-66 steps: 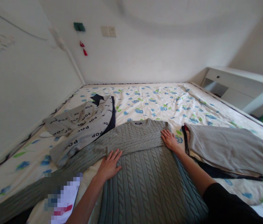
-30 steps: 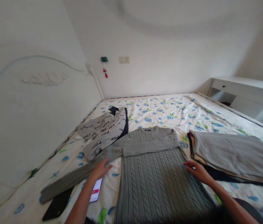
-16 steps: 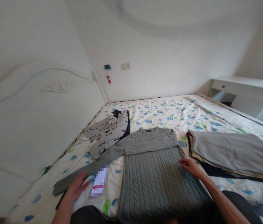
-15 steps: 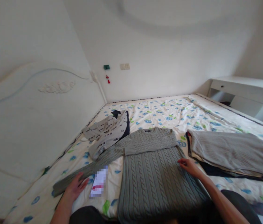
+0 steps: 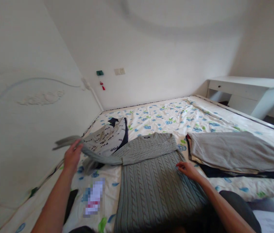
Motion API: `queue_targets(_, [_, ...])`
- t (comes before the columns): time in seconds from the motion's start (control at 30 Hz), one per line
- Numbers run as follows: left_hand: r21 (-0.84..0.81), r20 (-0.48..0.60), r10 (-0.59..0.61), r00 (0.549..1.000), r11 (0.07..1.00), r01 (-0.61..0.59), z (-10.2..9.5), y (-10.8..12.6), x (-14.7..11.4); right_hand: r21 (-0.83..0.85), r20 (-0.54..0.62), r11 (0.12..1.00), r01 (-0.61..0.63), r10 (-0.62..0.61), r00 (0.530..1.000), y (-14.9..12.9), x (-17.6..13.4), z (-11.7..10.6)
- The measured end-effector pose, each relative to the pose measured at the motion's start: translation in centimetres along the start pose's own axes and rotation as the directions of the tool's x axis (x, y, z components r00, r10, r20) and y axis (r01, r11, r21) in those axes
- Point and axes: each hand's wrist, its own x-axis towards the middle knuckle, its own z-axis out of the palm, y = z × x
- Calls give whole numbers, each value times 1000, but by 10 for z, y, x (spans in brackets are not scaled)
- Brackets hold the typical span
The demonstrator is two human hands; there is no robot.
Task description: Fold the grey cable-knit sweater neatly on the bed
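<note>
Cable-knit sweater point(image 5: 151, 181), apparently grey-green

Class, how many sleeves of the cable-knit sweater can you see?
2: one sleeve lies folded across the sweater; the other sleeve is held up by the left hand.

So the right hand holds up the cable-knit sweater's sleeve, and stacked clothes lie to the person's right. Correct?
Not quite: the left hand holds up the sleeve, as the head view shows. The stacked clothes do lie to the person's right.
</note>
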Motion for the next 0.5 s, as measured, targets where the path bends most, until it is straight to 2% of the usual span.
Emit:
queue_targets(0.03, [-61, 101, 70, 992, 996, -64, 20, 35, 1, 2, -2, 1000, 5, -5, 1000, 0, -1, 1])
queue_targets(0.07, [-106, 213, 175, 961, 982, -155, 42, 70, -3, 0, -9, 1000, 6, -6, 1000, 0, -2, 1])
queue_targets(0.1, [-141, 332, 279, 901, 959, -245, 65, 101, -13, -4, -19, 1000, 4, -4, 1000, 1, -3, 2])
queue_targets(0.17, [-155, 522, 433, 735, 895, -417, 109, 145, -45, -15, -36, 1000, -4, 4, 999, 3, -4, 3])
queue_targets(0.23, [-157, 656, 473, 588, 848, -506, 145, 157, -88, -27, -36, 1000, -8, 7, 999, 6, -4, 4])
queue_targets(0.27, [-145, 703, 458, 544, 841, -521, 158, 151, -110, -36, -28, 999, -8, 7, 1000, 7, -3, 4])
queue_targets(0.3, [-120, 734, 429, 526, 845, -521, 167, 138, -130, -45, -15, 999, -8, 7, 1000, 7, -2, 3])
queue_targets(0.33, [-86, 752, 393, 529, 854, -513, 174, 120, -149, -54, 0, 999, -6, 6, 1000, 8, -1, 2])
queue_targets(0.37, [-44, 754, 354, 554, 868, -495, 177, 99, -166, -62, 16, 998, -4, 5, 1000, 8, 2, 1])
queue_targets(0.43, [42, 711, 283, 644, 897, -439, 178, 53, -189, -70, 41, 998, 3, 0, 999, 9, 7, -3])
queue_targets(0.5, [117, 622, 217, 753, 924, -363, 175, 13, -201, -74, 45, 997, -1, 5, 999, 10, 15, -7])
